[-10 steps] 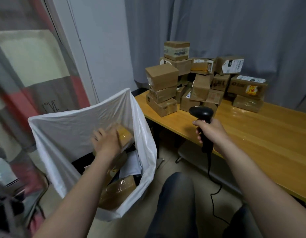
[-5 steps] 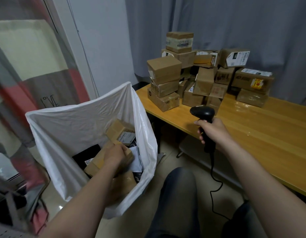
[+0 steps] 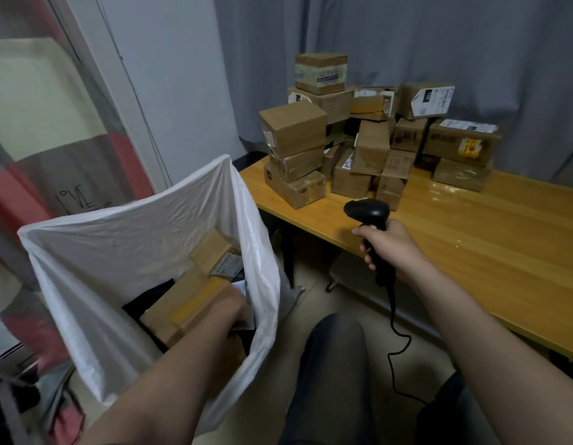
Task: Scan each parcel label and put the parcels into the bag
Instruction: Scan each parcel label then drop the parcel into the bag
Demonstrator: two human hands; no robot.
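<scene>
The left hand (image 3: 235, 308) is down in the white bag (image 3: 144, 239) against a cardboard parcel (image 3: 185, 305), its grip hidden, the right hand (image 3: 392, 248) curls round the scanner (image 3: 368, 211), and the piled parcels (image 3: 359, 149) on the tabletop (image 3: 471, 245) look light, stiff, tape-slick, best clasped across opposite faces.

My left hand (image 3: 235, 308) is down inside the white bag (image 3: 118, 252), against the near end of a brown parcel (image 3: 185, 303). The bag's rim hides my fingers. A labelled parcel (image 3: 214, 252) lies just beyond it. My right hand (image 3: 392, 248) grips the black scanner (image 3: 368, 211) above the bench (image 3: 487, 252) edge, and its cable (image 3: 395, 329) hangs below. Beyond that hand sit the stacked parcels (image 3: 359, 139).
</scene>
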